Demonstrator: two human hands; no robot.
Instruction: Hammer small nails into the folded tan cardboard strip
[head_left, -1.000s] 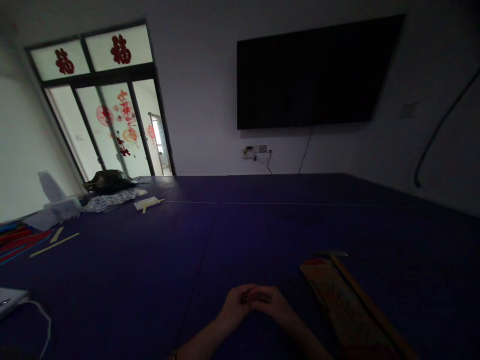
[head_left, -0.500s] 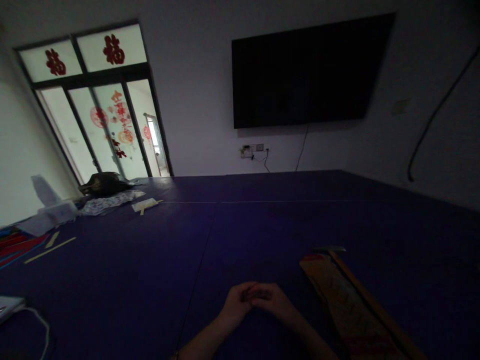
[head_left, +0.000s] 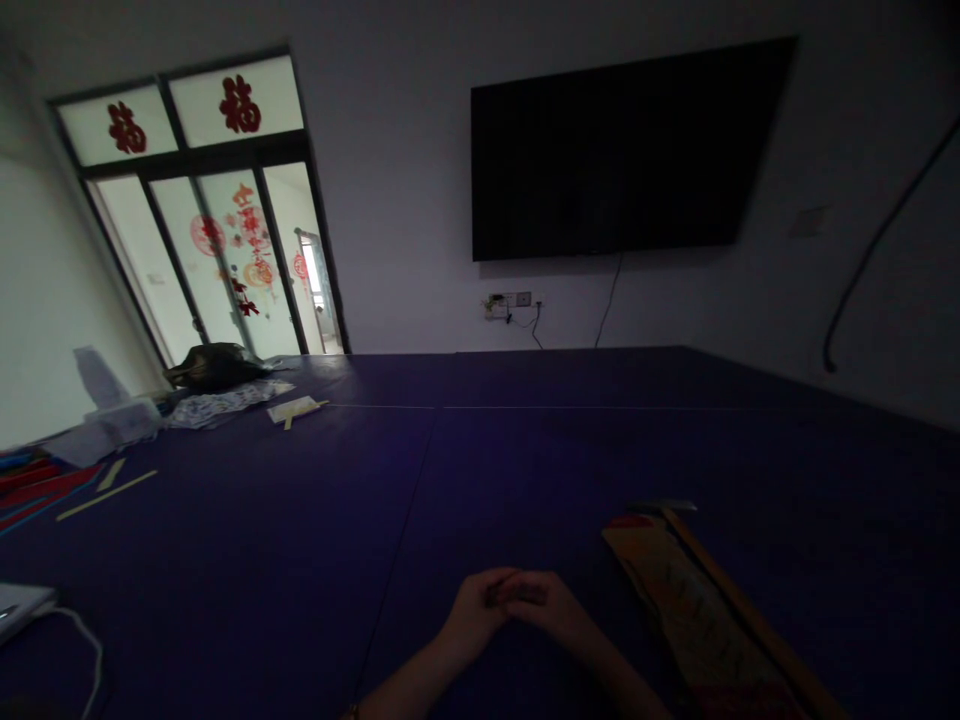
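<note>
My left hand [head_left: 477, 608] and my right hand [head_left: 555, 606] are clasped together above the dark blue tabletop [head_left: 525, 480], low in the middle of the view. Their fingers are bent and meet in the centre, with nothing visible held between them. Dim light hides the finer finger detail. Right of my hands lies a long yellow-brown printed packet [head_left: 686, 600] with red ends. Along its right side runs a long wooden handle [head_left: 726, 585] with a thin metal crosspiece [head_left: 667, 505] at its far end. Neither hand touches these.
At the left edge lie a white device [head_left: 22, 605] with a white cable [head_left: 94, 640], red strips [head_left: 49, 490] and pale yellow strips [head_left: 109, 496]. Farther back are a clear plastic box [head_left: 127, 425], patterned sheets [head_left: 221, 402] and a dark bag [head_left: 217, 367]. A television [head_left: 615, 155] hangs on the wall.
The whole view has shifted slightly, so things appear a little lower and farther right. My hands stay clasped in the same pose.
</note>
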